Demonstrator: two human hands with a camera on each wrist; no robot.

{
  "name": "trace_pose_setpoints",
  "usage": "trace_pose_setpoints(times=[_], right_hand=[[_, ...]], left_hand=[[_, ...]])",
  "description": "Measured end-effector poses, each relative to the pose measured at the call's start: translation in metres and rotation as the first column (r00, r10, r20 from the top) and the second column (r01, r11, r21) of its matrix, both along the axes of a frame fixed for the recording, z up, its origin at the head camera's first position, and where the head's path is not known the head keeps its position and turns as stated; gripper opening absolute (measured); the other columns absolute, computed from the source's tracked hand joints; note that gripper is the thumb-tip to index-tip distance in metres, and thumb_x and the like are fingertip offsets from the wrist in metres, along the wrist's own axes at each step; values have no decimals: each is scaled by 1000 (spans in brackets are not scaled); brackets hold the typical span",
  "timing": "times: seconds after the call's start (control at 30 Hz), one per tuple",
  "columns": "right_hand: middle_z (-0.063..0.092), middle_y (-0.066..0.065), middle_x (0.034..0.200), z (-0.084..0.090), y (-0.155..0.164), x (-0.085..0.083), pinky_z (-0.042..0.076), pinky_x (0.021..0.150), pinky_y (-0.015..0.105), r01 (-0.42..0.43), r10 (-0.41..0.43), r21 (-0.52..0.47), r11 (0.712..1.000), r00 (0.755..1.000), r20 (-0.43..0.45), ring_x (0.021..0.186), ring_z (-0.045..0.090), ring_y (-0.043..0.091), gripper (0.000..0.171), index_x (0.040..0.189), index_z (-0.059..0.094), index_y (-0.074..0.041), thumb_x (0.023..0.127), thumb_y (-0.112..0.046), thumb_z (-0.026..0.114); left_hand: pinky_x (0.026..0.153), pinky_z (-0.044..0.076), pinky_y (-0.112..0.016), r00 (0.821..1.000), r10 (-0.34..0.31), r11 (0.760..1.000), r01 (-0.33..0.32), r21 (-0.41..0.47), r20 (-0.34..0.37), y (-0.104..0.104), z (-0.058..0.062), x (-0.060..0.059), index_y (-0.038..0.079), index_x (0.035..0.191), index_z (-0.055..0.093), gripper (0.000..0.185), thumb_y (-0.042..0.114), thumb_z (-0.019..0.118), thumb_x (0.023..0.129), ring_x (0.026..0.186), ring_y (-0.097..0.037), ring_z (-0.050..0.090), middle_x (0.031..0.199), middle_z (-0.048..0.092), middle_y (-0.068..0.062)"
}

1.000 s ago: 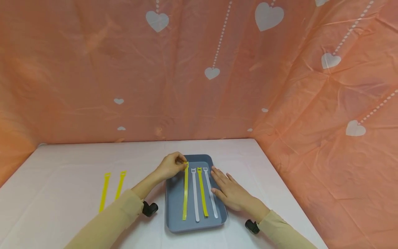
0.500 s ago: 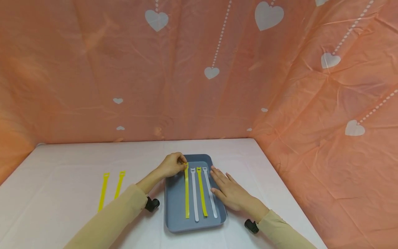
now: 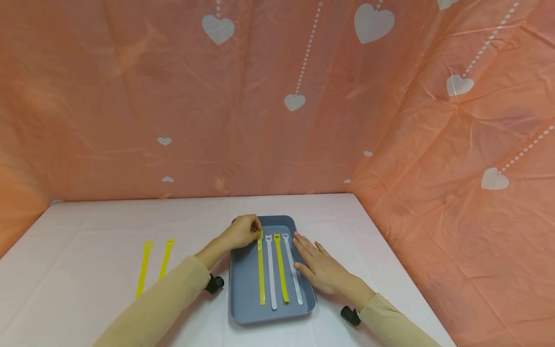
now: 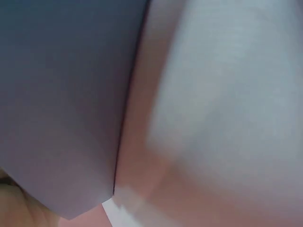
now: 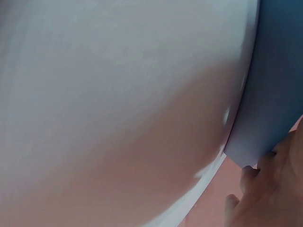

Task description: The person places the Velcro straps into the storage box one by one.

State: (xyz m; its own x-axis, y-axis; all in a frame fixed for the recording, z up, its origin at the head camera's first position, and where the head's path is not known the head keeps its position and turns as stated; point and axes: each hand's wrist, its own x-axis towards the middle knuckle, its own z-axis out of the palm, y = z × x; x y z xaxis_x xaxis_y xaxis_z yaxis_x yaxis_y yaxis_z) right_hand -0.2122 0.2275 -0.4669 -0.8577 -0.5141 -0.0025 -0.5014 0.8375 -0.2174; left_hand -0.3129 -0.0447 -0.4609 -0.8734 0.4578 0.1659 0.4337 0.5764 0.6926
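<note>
A grey-blue tray point(image 3: 243, 308) stands on the table, holding two yellow and two white hook-and-loop cable ties side by side. The leftmost yellow cable tie point(image 3: 261, 274) has its slotted head pinched between the thumb and fingers of my left hand point(image 3: 240, 233), above the tray's far left part. Right of it lie a white cable tie point(image 3: 271, 274), a yellow cable tie point(image 3: 281, 270) and another white cable tie point(image 3: 292, 270). My right hand point(image 3: 321, 267) rests along the tray's right rim, fingers extended. Both wrist views mostly show tray wall point(image 4: 66, 94) and tabletop.
Two more yellow cable ties, a left one point(image 3: 143, 270) and a right one point(image 3: 166, 260), lie on the white-covered table point(image 3: 86, 250); my left sleeve point(image 3: 160, 299) hides their near ends. A peach curtain point(image 3: 260, 144) with white hearts hangs behind and at the right.
The near end of the leftmost yellow cable tie has swung slightly right, more in line with the others. My left hand has shifted a little nearer. The right hand stays in place.
</note>
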Motion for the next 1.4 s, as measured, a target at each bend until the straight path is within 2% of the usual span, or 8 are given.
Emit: trace_pose_setpoints(times=[0.17,0.6,0.83,1.0,1.23,1.4], right_hand=[[11,8,174,0,0,0,17,126,56,4,-4,13,1000,1000,1,159,17,29,70,165,21,-4,112,-46,38],[11,7,174,2,1,2,17,126,56,3,-3,12,1000,1000,7,159,17,29,70,165,21,-5,112,-47,38],[9,6,175,3,1,3,16,126,56,7,-7,15,1000,1000,20,159,15,28,70,165,20,-5,112,-46,38],[10,7,174,2,2,3,15,126,58,0,0,7,1000,1000,16,159,15,29,69,165,20,-5,112,-46,37],[11,8,174,2,2,3,16,126,58,-1,1,-3,1000,1000,18,159,15,29,69,165,21,-4,112,-46,37],[11,8,174,2,2,3,16,126,58,0,0,0,1000,1000,18,159,16,29,69,165,21,-5,112,-46,37]], left_hand=[[69,53,-30,999,-6,998,4,-63,-33,2,-2,2,3,92,66,11,-1,76,91,75,-14,59,85,65,-4],[74,54,-35,999,20,985,-25,-170,-34,7,-1,7,5,98,69,12,8,79,92,78,-15,58,90,63,-3],[72,53,-36,999,13,974,-24,-225,-46,9,-5,8,8,102,71,13,11,79,93,80,-15,58,94,62,-2],[74,54,-37,998,11,971,-27,-237,-67,9,-7,9,8,103,72,12,12,79,94,82,-16,60,95,61,-2],[78,55,-39,998,18,974,-32,-226,-63,9,-5,10,8,105,72,13,12,78,94,86,-17,61,98,62,-3],[80,55,-39,998,19,981,-30,-192,-57,9,-6,9,6,106,72,15,11,78,93,88,-18,61,99,63,-4]])
